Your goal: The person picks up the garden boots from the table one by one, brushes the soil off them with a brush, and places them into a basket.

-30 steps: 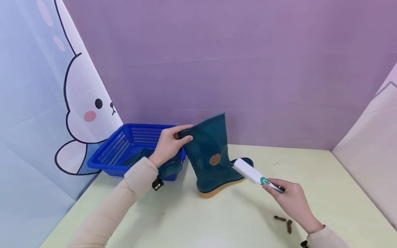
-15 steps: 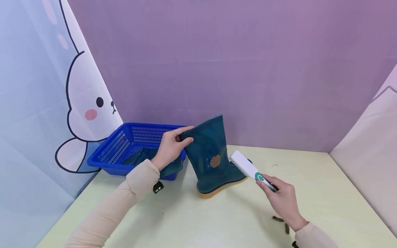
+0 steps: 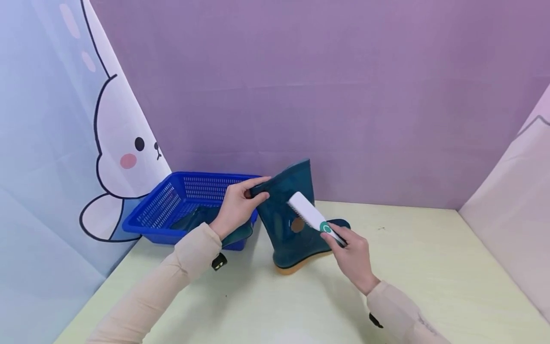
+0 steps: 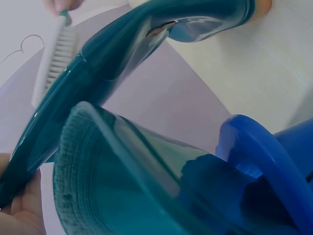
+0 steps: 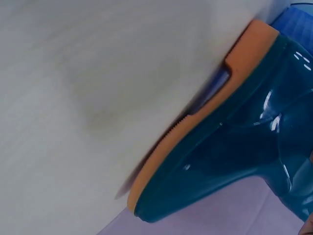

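A dark teal rain boot (image 3: 283, 243) with an orange sole (image 5: 171, 139) stands on the table, a brown patch (image 3: 297, 224) on its shaft. At its top edge my left hand (image 3: 238, 203) pinches the rim between thumb and fingers. My right hand (image 3: 352, 253) grips the handle of a white scrubbing brush (image 3: 306, 210), its bristles turned toward the boot shaft above the patch. In the left wrist view the brush (image 4: 44, 73) lies close along the boot; whether it touches I cannot tell.
Left of the boot a blue plastic basket (image 3: 148, 229) holds a second teal boot (image 3: 238, 235), whose open top (image 4: 112, 181) sticks out over the rim. A purple backdrop (image 3: 343, 119) rises behind the pale table (image 3: 429, 267).
My right hand has carried the brush left and up, from the boot's instep to its shaft. My forearm now covers the brown clumps on the table. The left hand keeps its hold.
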Tool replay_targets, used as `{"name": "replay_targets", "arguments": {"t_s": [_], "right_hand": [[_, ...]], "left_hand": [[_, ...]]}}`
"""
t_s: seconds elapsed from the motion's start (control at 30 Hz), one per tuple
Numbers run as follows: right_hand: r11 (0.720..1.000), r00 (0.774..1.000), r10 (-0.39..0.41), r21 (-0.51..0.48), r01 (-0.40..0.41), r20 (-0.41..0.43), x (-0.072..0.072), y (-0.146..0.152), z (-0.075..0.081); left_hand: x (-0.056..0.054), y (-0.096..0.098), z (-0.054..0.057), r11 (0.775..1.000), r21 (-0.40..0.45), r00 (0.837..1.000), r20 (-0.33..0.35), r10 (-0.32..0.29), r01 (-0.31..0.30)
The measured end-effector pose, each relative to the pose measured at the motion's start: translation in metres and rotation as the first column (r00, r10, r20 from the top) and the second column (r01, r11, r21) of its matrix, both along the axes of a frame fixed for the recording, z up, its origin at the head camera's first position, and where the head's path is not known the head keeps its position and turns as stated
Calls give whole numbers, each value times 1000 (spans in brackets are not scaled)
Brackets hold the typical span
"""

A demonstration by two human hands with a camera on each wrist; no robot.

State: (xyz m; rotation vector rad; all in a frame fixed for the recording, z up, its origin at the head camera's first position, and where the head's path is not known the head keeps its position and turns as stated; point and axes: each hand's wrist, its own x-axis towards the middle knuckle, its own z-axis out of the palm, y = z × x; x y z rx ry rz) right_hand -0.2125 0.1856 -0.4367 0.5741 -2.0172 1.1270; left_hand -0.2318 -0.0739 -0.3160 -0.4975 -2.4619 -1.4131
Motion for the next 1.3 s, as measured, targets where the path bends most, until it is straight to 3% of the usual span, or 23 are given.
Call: {"name": "replay_targets", "arguments": {"t_s": [0.23,0.47,0.7,1.1,1.3], "right_hand": [[996,989,-45,83,33,139,4,-6,-9],[985,960,-96,165,53,262,9,-4,-7],[968,951,-153,233,90,268,12,2,-3],[962,938,-160,261,78,308,10,10,-2],[980,906,-124,194,48,405,13,15,5]], "left_hand": [[0,1,1,994,-102,996,-89,-33,24],[-3,0,1,994,-109,997,-71,-23,15],[-5,0,-2,994,-106,999,-49,-18,12],[-6,1,-3,996,-84,1000,-24,0,-2],[-5,0,-3,998,-68,1000,-28,8,-9]]}}
